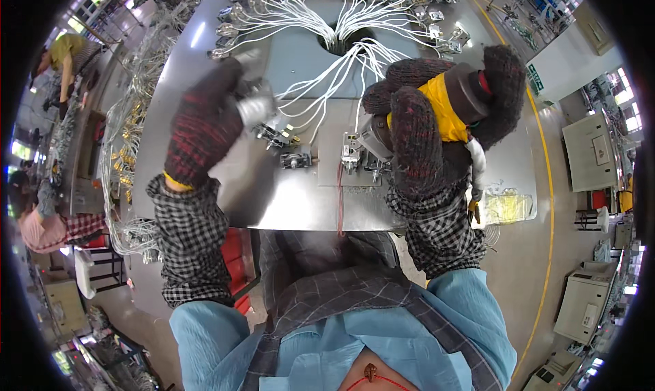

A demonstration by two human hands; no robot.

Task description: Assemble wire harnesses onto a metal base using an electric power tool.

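My left hand (pixel 205 122), in a dark red-and-black knitted glove, is closed at the left of the metal table (pixel 239 214). At its fingertips is a shiny metal part (pixel 258 106), smeared by motion. My right hand (pixel 426 135), gloved alike, wraps round a dark hand-held power tool (pixel 447 98) bound with yellow tape. The tool's grey front end sits beside a small metal fitting (pixel 351 152) on a white cable. Another dark metal fitting (pixel 295 160) lies between my hands, below a cluster of small metal pieces (pixel 274 136).
White cables (pixel 327 94) fan out from a round hole (pixel 344 40) to metal fittings along the table's far edge. A yellow packet (pixel 508 207) lies at the right edge. Hanging wire bundles (pixel 126 145) line the left side. Two people work farther left.
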